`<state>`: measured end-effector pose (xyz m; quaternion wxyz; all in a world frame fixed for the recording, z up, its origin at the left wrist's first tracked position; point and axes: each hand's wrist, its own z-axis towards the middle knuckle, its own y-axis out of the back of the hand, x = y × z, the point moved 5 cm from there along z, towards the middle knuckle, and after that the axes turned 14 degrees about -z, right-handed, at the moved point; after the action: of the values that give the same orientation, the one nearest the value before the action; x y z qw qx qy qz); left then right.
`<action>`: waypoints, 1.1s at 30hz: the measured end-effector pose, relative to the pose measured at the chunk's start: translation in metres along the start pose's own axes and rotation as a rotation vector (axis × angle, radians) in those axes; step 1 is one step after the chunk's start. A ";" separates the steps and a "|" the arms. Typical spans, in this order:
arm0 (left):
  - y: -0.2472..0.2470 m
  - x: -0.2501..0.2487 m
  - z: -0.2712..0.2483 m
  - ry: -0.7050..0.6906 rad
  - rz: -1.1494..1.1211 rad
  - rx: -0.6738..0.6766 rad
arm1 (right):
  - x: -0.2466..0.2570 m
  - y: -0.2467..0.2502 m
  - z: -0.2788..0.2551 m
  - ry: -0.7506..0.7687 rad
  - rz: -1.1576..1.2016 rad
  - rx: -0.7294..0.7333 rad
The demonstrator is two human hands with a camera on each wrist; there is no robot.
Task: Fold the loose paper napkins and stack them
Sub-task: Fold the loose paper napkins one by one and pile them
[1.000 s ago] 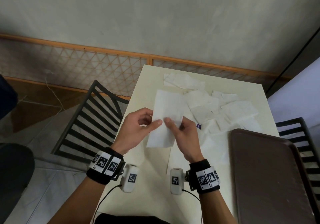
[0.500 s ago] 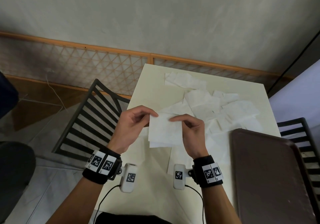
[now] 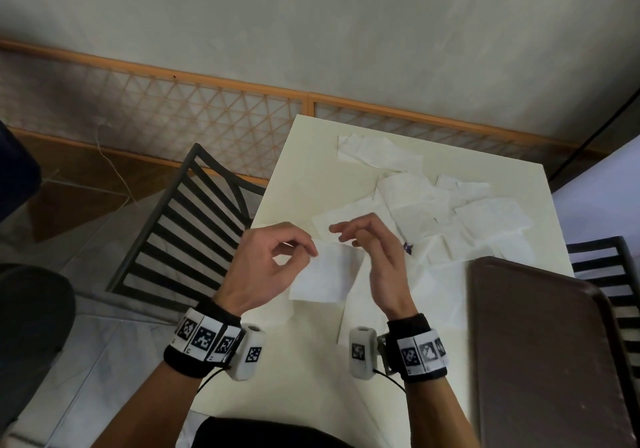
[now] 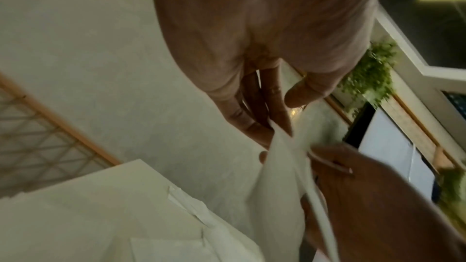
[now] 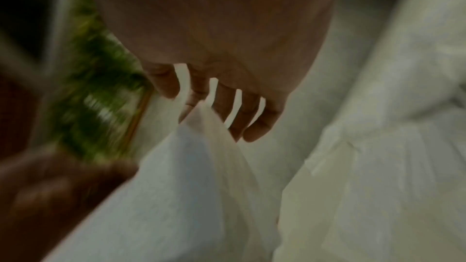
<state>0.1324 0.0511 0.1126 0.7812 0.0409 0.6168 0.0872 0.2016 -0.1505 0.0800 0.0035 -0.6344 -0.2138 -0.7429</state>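
Head view, left to right. A dark shape at the far left is cut off by the frame edge and cannot be identified. A black slatted chair stands beside the cream table; its seat is hidden below the tabletop.

The left hand pinches the upper left corner of a white napkin between thumb and forefinger, with the other fingers curled. In the left wrist view the corner sits between the fingers, and the napkin hangs down as a thin, slightly translucent sheet whose lower part is cut off.

The napkin is held just above the near part of the table, between the two hands. It looks folded, roughly rectangular and smooth.

The right hand grips the napkin's upper right corner; its fingers curl over the edge and hide the contact. The right wrist view is blurred, but the sheet rises to the fingers there.

Beyond the hands, loose napkins lie overlapped and creased across the table. A small dark blue object among them is too small to identify. A brown tray covers the near right corner, cut off by the frame. A second chair shows only partly at the right edge.
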 end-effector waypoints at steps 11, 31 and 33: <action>0.028 0.016 -0.010 0.017 0.092 -0.327 | -0.014 -0.052 0.017 0.008 -0.368 -0.058; 0.052 0.178 0.019 0.546 0.577 -0.077 | -0.094 -0.101 0.054 -0.287 -0.680 0.142; 0.048 0.165 0.015 0.470 0.577 -0.099 | -0.103 -0.071 0.046 -0.298 -0.876 0.163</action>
<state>0.1803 0.1300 -0.0335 0.5625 0.1540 0.7376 0.3405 0.2455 -0.0979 -0.0344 -0.2913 -0.5819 -0.5171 -0.5560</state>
